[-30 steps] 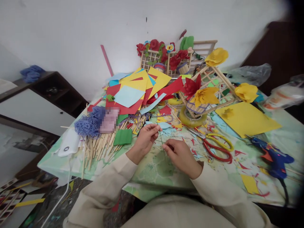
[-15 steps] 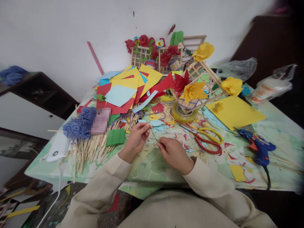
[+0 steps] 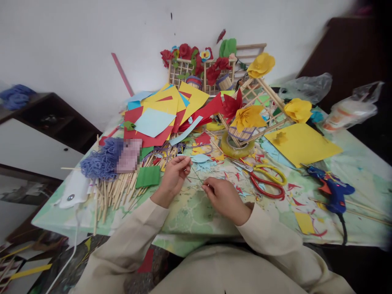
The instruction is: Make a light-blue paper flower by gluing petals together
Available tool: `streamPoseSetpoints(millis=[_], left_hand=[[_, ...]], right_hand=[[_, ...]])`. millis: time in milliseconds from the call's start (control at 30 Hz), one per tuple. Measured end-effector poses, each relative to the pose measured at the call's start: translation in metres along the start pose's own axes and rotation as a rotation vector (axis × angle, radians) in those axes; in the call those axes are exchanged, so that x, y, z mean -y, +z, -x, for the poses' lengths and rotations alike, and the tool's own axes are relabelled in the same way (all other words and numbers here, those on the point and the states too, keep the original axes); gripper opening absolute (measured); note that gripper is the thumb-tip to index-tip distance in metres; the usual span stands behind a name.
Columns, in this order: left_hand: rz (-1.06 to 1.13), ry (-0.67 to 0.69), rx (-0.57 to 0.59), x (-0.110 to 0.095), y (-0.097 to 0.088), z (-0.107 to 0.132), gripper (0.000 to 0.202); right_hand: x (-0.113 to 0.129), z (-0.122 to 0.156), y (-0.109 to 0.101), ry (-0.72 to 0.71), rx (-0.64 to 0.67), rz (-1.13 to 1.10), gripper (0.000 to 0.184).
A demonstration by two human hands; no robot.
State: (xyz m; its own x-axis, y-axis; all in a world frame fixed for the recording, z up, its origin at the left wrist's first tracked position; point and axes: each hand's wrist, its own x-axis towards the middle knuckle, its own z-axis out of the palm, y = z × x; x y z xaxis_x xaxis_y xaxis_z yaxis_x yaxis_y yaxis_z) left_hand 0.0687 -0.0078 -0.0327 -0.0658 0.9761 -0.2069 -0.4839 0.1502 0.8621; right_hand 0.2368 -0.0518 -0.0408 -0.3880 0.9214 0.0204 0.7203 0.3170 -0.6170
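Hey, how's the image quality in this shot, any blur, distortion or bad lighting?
Head view: soft even light, no glare; wide-angle bend bows the edge of the table, top right corner dark; left hand, right hand and scissors sharp; a patch by the purple strings is pixelated; the thin strand both hands pinch barely resolves.

Loose cream sleeves point(image 3: 128, 232) reach the bare left hand point(image 3: 175, 176) and right hand point(image 3: 225, 198); matching cream garment point(image 3: 220, 273) at bottom centre.
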Motion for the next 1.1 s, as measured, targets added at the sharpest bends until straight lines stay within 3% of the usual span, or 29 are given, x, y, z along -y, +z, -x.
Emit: streamPoseSetpoints(millis=[200,367,500,567,600,700,767,933,1033,1100], left_hand=[[-0.056,0.063,-0.034,-0.009,0.0,-0.007,0.021],[-0.089,0.197,-0.08,-0.022,0.004,-0.014,0.031],[-0.111,0.315,-0.152,-0.042,-0.008,-0.022,0.032],[-0.306,0.412,-0.233,-0.055,-0.024,-0.028,0.032],[-0.507,0.421,-0.256,-0.061,-0.034,-0.032,0.031],[-1.145,0.406,-0.249,-0.076,-0.065,-0.042,0.027],[-1.411,0.383,-0.197,-0.079,-0.08,-0.048,0.024],[-1.526,0.328,-0.186,-0.076,-0.093,-0.057,0.017],[-1.514,0.415,-0.254,-0.075,-0.082,-0.052,0.01],[-1.432,0.541,-0.295,-0.069,-0.064,-0.041,0.01]], right_hand=[[-0.001,0.0,-0.001,-0.004,0.004,0.084,0.018],[-0.005,0.0,-0.003,0.031,-0.024,0.133,0.019],[-0.012,0.003,-0.008,0.056,-0.078,0.035,0.02],[-0.016,0.005,-0.011,0.076,-0.129,-0.081,0.018],[-0.018,0.006,-0.012,0.086,-0.148,-0.161,0.016],[-0.023,0.008,-0.014,0.127,-0.151,-0.471,0.013],[-0.025,0.008,-0.015,0.148,-0.134,-0.655,0.015],[-0.024,0.009,-0.016,0.129,-0.132,-0.804,0.023],[-0.021,0.01,-0.014,0.117,-0.129,-0.837,0.024],[-0.019,0.011,-0.012,0.117,-0.13,-0.859,0.025]])
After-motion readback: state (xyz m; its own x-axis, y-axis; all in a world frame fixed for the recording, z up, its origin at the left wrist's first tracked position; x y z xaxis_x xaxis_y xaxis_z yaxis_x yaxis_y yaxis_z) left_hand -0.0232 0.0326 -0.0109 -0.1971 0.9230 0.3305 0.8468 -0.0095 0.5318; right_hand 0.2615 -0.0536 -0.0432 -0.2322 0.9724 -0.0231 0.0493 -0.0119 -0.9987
